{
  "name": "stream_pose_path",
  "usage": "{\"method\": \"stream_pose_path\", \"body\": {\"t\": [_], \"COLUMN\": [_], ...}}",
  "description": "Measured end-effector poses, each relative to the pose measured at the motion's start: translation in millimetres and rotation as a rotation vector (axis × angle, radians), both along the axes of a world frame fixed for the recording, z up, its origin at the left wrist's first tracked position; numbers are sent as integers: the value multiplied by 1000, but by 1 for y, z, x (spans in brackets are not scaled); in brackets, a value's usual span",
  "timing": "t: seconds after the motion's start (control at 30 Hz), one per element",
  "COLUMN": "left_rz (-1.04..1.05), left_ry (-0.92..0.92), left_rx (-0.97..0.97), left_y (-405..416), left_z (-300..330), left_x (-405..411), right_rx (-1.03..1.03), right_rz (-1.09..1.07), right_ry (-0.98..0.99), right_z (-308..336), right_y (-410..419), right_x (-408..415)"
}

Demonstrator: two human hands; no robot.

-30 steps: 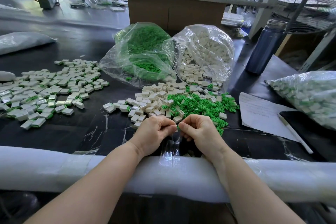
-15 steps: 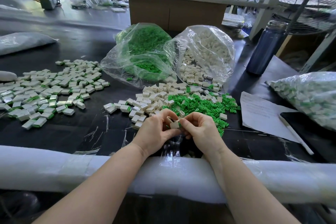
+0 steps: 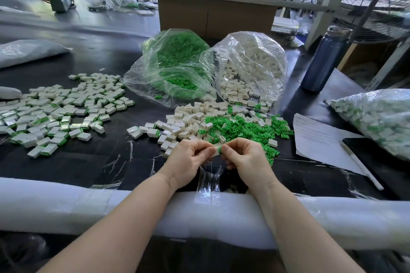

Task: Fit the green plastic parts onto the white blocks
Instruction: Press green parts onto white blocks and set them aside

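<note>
White block [image 3: 215, 150] pinched in our left hand [image 3: 190, 157]; right hand [image 3: 243, 155] pinches green part [image 3: 220, 150] at its end. We judge fitting under way; next, press home squarely. Beyond: loose blocks [image 3: 188, 124], green parts [image 3: 244, 127]. Farther: green-parts bag [image 3: 175, 68], white-blocks bag [image 3: 250, 66].
</note>
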State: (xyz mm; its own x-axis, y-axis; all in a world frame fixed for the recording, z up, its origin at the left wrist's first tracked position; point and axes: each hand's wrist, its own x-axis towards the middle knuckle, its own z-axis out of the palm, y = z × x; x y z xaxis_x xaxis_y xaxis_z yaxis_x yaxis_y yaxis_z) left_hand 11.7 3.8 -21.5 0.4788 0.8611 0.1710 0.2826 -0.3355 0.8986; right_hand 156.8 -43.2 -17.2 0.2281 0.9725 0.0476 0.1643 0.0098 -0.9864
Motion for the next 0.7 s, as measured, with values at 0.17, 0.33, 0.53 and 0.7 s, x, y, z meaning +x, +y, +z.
{"method": "stream_pose_path", "body": {"t": [0.17, 0.33, 0.53, 0.7], "left_rz": [-1, 12, 41, 21], "left_ry": [7, 63, 76, 54], "left_rx": [-43, 13, 48, 61], "left_y": [-1, -1, -1, -3], "left_z": [0, -1, -2, -3], "left_x": [0, -1, 2, 3], "right_rx": [-15, -34, 1, 31], "right_rz": [48, 61, 24, -14], "right_ry": [-74, -87, -112, -25], "right_z": [0, 0, -1, -2], "right_y": [-2, -2, 0, 0], "right_x": [0, 1, -2, 1]}}
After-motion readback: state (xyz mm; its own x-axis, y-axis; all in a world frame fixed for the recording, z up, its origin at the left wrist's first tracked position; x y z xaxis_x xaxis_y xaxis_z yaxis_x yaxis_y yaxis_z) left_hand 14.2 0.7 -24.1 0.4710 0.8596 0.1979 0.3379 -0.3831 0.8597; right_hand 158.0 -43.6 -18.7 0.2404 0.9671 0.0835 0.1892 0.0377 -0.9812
